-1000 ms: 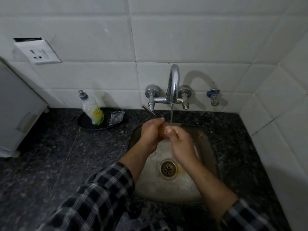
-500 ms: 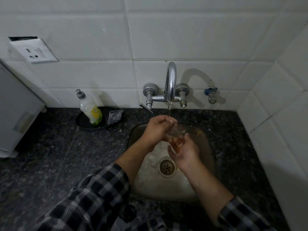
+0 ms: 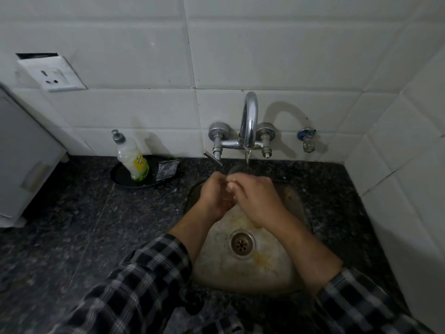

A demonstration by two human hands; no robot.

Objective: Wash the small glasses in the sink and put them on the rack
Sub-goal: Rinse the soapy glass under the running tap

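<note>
Head, glass [image 3: 237, 169] between left hand [image 3: 215, 196], right hand [image 3: 257, 200]

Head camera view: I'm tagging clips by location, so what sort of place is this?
Most likely a small home kitchen: a stainless steel sink set in a dark speckled stone counter, a wall-mounted tap running onto a small glass, and a dish soap bottle on a black tray.

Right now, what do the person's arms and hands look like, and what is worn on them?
The left hand and right hand are bare: no gloves, rings or watch show. The left sleeve and right sleeve are of a checked shirt, dark with pale lines, and end partway up the forearms.
</note>
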